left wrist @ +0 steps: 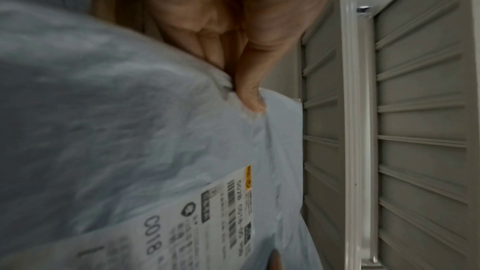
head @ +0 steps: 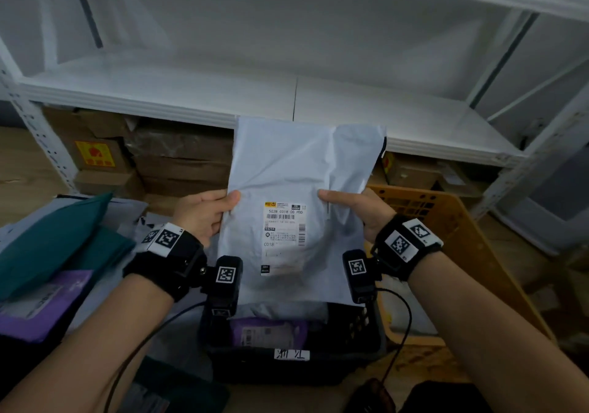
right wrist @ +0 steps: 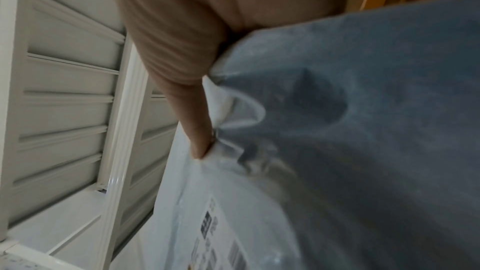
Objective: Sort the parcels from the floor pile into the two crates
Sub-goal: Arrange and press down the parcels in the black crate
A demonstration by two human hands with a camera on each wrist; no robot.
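Both hands' grip pinches white parcel | left hand | right hand | above black crate

White metal shelving unit with perforated uprights; its lower white shelf board spans the width of the view, with a seam near its middle. Under this board, brown cardboard boxes stand stacked on the floor, one at the left bearing a yellow and red sticker; further cartons sit under the right end. Wooden floor visible at far left. In front of the shelving: a black crate with a handwritten white label, holding a purple parcel; just beside it on the right, an orange crate. At left, a pile of parcels: a teal mailer lying over a purple mailer.
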